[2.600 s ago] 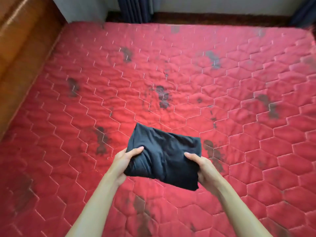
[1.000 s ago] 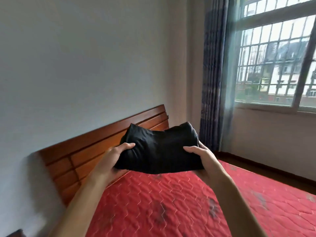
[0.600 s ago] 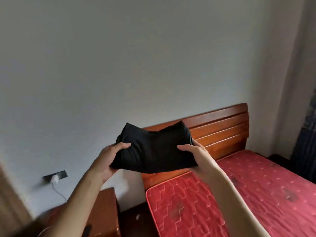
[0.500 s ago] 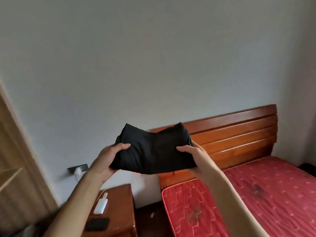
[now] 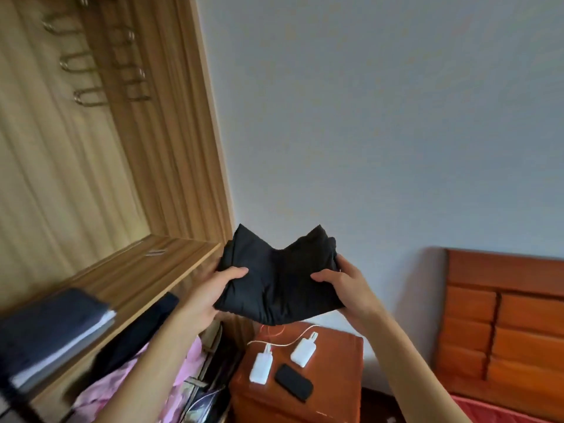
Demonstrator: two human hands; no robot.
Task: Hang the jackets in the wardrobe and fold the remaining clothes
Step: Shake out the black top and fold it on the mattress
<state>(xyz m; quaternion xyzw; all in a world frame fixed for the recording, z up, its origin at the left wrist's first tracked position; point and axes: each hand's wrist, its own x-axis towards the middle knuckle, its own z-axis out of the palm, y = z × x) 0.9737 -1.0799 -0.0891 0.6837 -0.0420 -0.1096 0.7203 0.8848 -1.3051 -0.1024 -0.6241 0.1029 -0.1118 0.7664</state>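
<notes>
I hold a folded black garment (image 5: 279, 276) in mid-air in front of me. My left hand (image 5: 213, 290) grips its left edge, thumb on top. My right hand (image 5: 343, 283) grips its right edge the same way. The open wooden wardrobe (image 5: 128, 166) fills the left of the view. The garment hangs just off the front right corner of the wardrobe shelf (image 5: 134, 279). A stack of folded dark blue clothes (image 5: 52, 328) lies on that shelf at the left. Below the shelf hang a dark jacket (image 5: 134, 334) and pink clothing (image 5: 128, 383).
A reddish bedside table (image 5: 335, 389) stands below the garment, with two white chargers (image 5: 283, 358), a cable and a black phone (image 5: 293, 382). The wooden headboard (image 5: 500, 325) and a strip of red mattress (image 5: 506, 413) are at the right. Metal hooks (image 5: 88, 97) line the wardrobe's inner wall.
I have turned left from the bed to the wardrobe with the folded black garment in both hands. The grip is the same.
</notes>
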